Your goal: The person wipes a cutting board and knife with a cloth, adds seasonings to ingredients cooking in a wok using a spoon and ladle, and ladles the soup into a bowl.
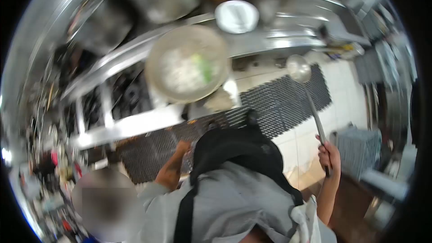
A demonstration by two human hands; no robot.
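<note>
From my feed, the left hand (183, 147) is near the black cloth apron (234, 146); I can't tell if it's open. Ahead lies a wide, round pan (198, 37) of white and green food (blurry). The right hand (328, 156) grips a long-handled metal ladle (312, 108), bowl stretching forward.

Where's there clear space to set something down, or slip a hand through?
The stove-front strip left of the pan, between burners and floor mat, looks bare. A hand could likely pass over the mat, between the pan and the ladle in the right hand. It is crowded behind the pan: large pots and a white dish.
</note>
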